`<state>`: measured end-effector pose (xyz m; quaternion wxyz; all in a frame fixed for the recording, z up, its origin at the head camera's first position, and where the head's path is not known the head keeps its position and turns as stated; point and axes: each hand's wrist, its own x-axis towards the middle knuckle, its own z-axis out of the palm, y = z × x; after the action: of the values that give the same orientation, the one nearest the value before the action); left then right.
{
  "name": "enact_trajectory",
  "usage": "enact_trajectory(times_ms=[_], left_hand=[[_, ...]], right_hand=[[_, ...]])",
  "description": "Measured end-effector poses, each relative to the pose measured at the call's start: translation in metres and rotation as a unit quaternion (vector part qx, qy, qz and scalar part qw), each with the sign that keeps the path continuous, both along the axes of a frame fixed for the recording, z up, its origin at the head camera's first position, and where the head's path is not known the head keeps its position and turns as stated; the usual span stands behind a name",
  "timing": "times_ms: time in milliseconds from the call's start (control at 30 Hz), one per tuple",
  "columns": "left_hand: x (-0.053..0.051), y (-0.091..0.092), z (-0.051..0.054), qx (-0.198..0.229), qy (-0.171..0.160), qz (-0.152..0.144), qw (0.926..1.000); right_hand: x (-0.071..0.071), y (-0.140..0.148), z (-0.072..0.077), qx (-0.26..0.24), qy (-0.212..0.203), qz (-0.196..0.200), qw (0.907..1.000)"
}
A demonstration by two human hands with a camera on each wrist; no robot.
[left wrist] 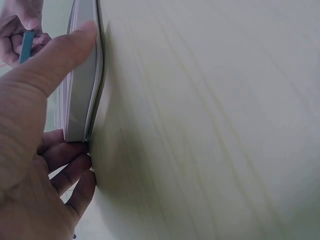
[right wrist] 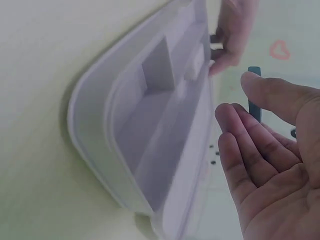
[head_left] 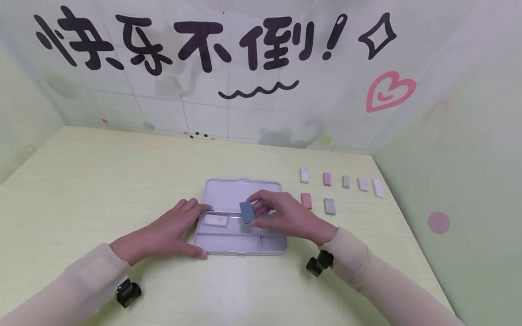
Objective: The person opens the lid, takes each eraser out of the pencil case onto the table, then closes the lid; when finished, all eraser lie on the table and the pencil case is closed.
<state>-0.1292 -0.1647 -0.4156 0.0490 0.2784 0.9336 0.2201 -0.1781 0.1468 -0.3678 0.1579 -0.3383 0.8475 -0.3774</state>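
A shallow lavender-grey case (head_left: 238, 243) lies on the table with its hinged lid raised at the back. Inside it are divided compartments, and a white block (head_left: 215, 220) sits at the left end of the rear one. My left hand (head_left: 169, 233) holds the case's left end, thumb on the front edge and fingers toward the back. Over the rear compartment my right hand (head_left: 287, 215) pinches a small flat blue-grey block (head_left: 247, 213) between thumb and fingers. The right wrist view shows this block (right wrist: 254, 95) edge-on, apart from the case.
Right of the case, several small blocks stand in two rows, among them a white one (head_left: 304, 175), a pink one (head_left: 327, 179), a red-pink one (head_left: 306, 200) and a grey one (head_left: 330, 206). A printed wall (head_left: 163, 113) closes the table's back; another wall (head_left: 448, 181) stands at right.
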Motion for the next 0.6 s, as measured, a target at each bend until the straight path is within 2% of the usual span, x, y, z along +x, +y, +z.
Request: enact_trajectory(times_ms=[133, 233, 433, 600], left_hand=[[0.000, 0.001, -0.001, 0.001, 0.002, -0.001, 1.0000], [0.001, 0.001, -0.001, 0.001, 0.004, 0.000, 1.0000], [0.002, 0.001, 0.000, -0.002, 0.007, 0.002, 1.0000], [0.002, 0.001, 0.002, -0.002, 0.009, 0.001, 1.0000]], right_hand=[[-0.002, 0.024, 0.004, -0.018, 0.004, -0.025, 0.9995], [-0.004, 0.045, 0.005, -0.018, 0.006, -0.061, 0.9979], [-0.009, 0.091, 0.000, 0.026, 0.024, -0.136, 0.9901], [-0.009, 0.127, -0.005, 0.059, 0.041, -0.178, 0.9813]])
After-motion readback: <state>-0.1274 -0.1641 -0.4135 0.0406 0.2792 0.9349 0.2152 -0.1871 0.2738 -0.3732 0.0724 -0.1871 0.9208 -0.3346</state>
